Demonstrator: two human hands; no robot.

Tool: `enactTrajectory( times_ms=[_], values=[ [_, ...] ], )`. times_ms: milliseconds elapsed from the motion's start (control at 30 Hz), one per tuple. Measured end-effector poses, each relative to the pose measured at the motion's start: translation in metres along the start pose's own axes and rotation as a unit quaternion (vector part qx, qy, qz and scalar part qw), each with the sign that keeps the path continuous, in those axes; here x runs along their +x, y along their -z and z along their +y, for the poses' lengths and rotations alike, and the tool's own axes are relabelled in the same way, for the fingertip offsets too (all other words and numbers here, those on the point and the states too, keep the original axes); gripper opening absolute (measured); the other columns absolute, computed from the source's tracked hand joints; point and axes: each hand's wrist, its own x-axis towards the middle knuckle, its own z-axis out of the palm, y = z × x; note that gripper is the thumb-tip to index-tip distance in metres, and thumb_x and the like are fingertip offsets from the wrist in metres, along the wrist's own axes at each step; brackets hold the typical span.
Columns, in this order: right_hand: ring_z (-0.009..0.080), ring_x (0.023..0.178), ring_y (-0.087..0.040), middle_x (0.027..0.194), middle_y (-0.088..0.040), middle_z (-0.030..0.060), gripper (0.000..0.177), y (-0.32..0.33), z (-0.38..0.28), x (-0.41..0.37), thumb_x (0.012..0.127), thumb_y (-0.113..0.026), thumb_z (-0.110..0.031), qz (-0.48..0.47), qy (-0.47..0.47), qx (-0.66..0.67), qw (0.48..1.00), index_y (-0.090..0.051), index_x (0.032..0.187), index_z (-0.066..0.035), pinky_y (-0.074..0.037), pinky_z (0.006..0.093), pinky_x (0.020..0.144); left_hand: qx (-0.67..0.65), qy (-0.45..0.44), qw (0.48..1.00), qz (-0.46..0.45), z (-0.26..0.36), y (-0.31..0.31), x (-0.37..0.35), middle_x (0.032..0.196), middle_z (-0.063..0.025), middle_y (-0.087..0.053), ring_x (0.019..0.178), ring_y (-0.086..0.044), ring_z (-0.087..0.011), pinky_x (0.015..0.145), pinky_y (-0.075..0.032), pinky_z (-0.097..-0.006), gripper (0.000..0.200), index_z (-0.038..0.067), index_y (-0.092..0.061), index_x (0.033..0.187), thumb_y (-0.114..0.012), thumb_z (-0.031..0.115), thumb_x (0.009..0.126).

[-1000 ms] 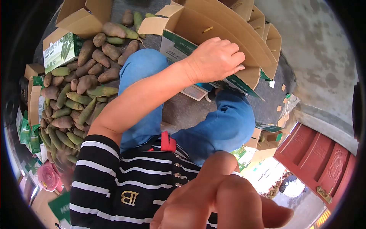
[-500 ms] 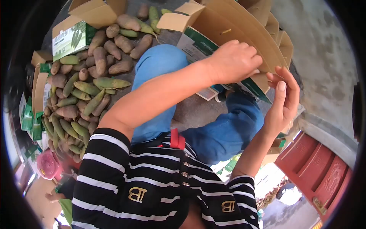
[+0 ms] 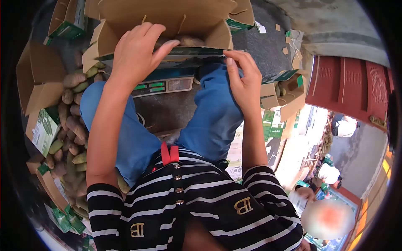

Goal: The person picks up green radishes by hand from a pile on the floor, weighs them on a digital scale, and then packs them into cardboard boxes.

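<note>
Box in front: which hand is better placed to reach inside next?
Probably the left hand: it overlaps the opening of the box; the right hand is by the near right corner.

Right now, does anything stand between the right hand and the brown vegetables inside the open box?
Yes, the near wall of the open box stands between the right hand and the brown vegetables. Over its top edge, nothing visible blocks the way.
</note>
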Motion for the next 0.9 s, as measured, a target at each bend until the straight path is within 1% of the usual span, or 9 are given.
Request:
enactTrajectory(
  times_ms=[200,300,400,500,567,667,733,833,900],
  values=[
    [0.0271,0.085,-0.065,0.095,-0.064,0.0117,0.015,0.005,0.012,-0.012,0.090,-0.058,-0.012,-0.033,-0.020,-0.066,0.997,-0.065,0.101,-0.005,-0.050,0.0339,0.077,0.009,0.003,1.000,-0.019,0.003,0.002,0.000,0.094,-0.0103,-0.062,0.088,-0.059,-0.0306,0.076,-0.047,-0.0388,0.032,0.005,-0.061,0.102,-0.069,0.029,0.082],
    [0.0295,0.089,-0.064,0.098,-0.064,0.0128,0.018,0.008,0.012,-0.019,0.091,-0.056,-0.017,-0.049,-0.019,-0.072,0.996,-0.065,0.101,-0.005,-0.049,0.0362,0.081,0.013,-0.024,0.999,-0.028,0.003,0.004,-0.001,0.095,-0.0100,-0.062,0.089,-0.060,-0.0305,0.076,-0.047,-0.0386,0.032,0.005,-0.061,0.102,-0.070,0.027,0.081],
    [0.0314,0.099,-0.061,0.105,-0.063,0.0147,0.022,0.009,0.021,-0.031,0.092,-0.054,-0.019,-0.005,-0.029,0.001,1.000,-0.064,0.104,-0.003,-0.046,0.0373,0.088,0.013,-0.048,0.998,-0.043,0.001,0.003,-0.004,0.096,-0.0100,-0.062,0.090,-0.060,-0.0308,0.076,-0.047,-0.0386,0.030,0.005,-0.061,0.103,-0.071,0.022,0.080],
    [0.0327,0.109,-0.056,0.112,-0.060,0.0165,0.027,0.027,0.045,-0.057,0.093,-0.053,-0.022,0.061,-0.094,-0.030,0.993,-0.063,0.107,-0.002,-0.042,0.0376,0.096,0.022,-0.055,0.997,-0.048,-0.003,0.003,-0.008,0.096,-0.0107,-0.062,0.091,-0.059,-0.0314,0.077,-0.047,-0.0389,0.029,0.006,-0.060,0.104,-0.071,0.018,0.080],
    [0.0347,0.114,-0.052,0.123,-0.055,0.0190,0.032,0.051,0.087,-0.089,0.093,-0.054,-0.023,0.077,-0.138,-0.135,0.978,-0.059,0.116,-0.002,-0.039,0.0405,0.099,0.017,-0.049,0.997,-0.051,-0.007,0.004,-0.010,0.097,-0.0115,-0.061,0.092,-0.059,-0.0321,0.077,-0.047,-0.0399,0.027,0.006,-0.060,0.104,-0.069,0.016,0.081],
    [0.0378,0.117,-0.051,0.128,-0.052,0.0208,0.037,0.110,0.134,-0.150,0.087,-0.062,-0.025,0.042,-0.143,-0.402,0.904,-0.059,0.117,-0.003,-0.042,0.0432,0.097,0.023,-0.042,0.998,-0.045,-0.010,0.008,-0.012,0.096,-0.0121,-0.061,0.092,-0.059,-0.0329,0.076,-0.046,-0.0407,0.026,0.005,-0.059,0.105,-0.068,0.015,0.082],
    [0.0375,0.115,-0.053,0.124,-0.054,0.0224,0.041,0.147,0.141,-0.184,0.084,-0.064,-0.030,-0.009,-0.212,-0.486,0.848,-0.060,0.115,-0.003,-0.044,0.0430,0.094,0.035,-0.042,0.997,-0.047,-0.010,0.010,-0.014,0.093,-0.0105,-0.061,0.090,-0.059,-0.0315,0.075,-0.046,-0.0405,0.025,0.005,-0.059,0.102,-0.068,0.016,0.082],
    [0.0409,0.110,-0.055,0.123,-0.054,0.0265,0.051,0.191,0.124,-0.209,0.081,-0.070,-0.034,-0.146,-0.425,-0.457,0.767,-0.058,0.120,-0.004,-0.045,0.0423,0.092,0.035,-0.046,0.997,-0.060,-0.013,0.008,-0.015,0.092,-0.0099,-0.061,0.088,-0.059,-0.0312,0.074,-0.046,-0.0403,0.024,0.006,-0.059,0.101,-0.067,0.017,0.082],
    [0.0380,0.111,-0.057,0.124,-0.056,0.0250,0.062,0.209,0.117,-0.215,0.078,-0.070,-0.045,-0.274,-0.590,-0.359,0.670,-0.059,0.121,-0.002,-0.046,0.0411,0.092,0.029,-0.048,0.996,-0.064,-0.013,0.007,-0.016,0.092,-0.0100,-0.061,0.088,-0.059,-0.0312,0.074,-0.046,-0.0401,0.023,0.006,-0.059,0.102,-0.067,0.017,0.083]
  ],
)
